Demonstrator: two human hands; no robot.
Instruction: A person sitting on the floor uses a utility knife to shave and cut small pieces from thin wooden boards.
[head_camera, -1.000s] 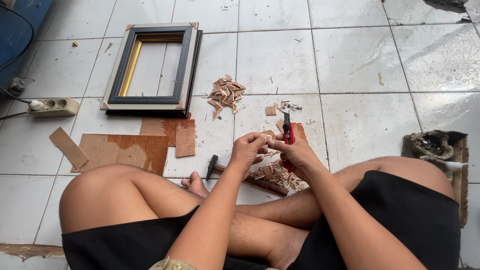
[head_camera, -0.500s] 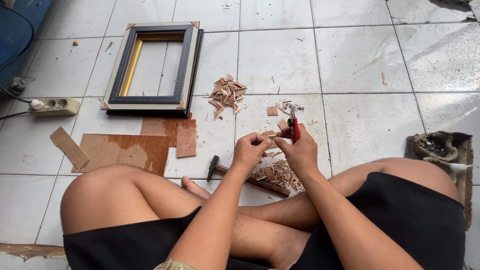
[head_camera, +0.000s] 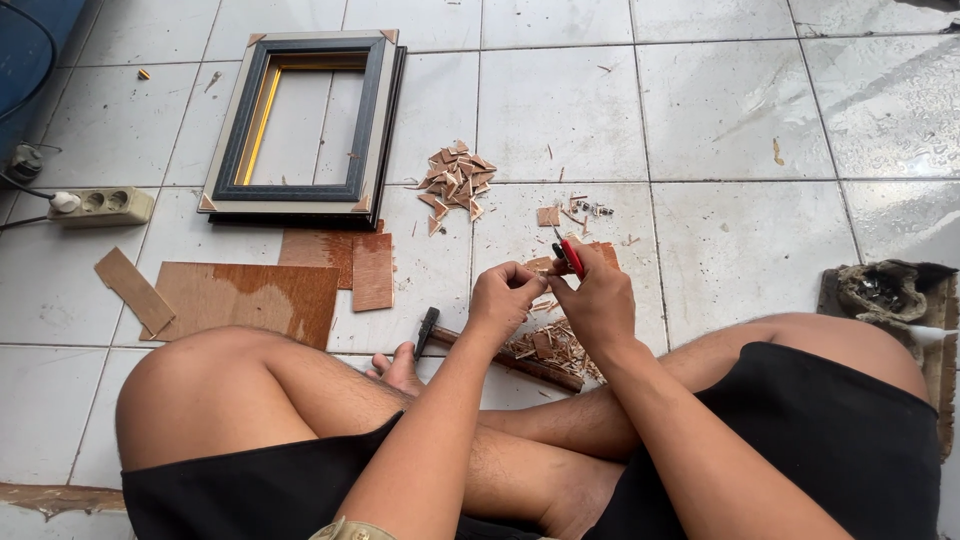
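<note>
- Two hands are meeting low in front of the crossed legs, almost touching each other above the tile floor (head_camera: 720, 110).
- The right hand (head_camera: 600, 300) is gripping red-handled pliers (head_camera: 570, 256), whose long axis is pointing up and away from the body, a little to the left.
- The left hand (head_camera: 508, 296) is pinching a small thin wooden piece (head_camera: 541, 296), too small to see clearly; it is lying between the hands, equally near to both.
- Under the hands, a hammer (head_camera: 500, 352) and a heap of wooden scraps (head_camera: 552, 346) are resting.
- Farther away, a picture frame (head_camera: 305, 125) is lying flat.
</note>
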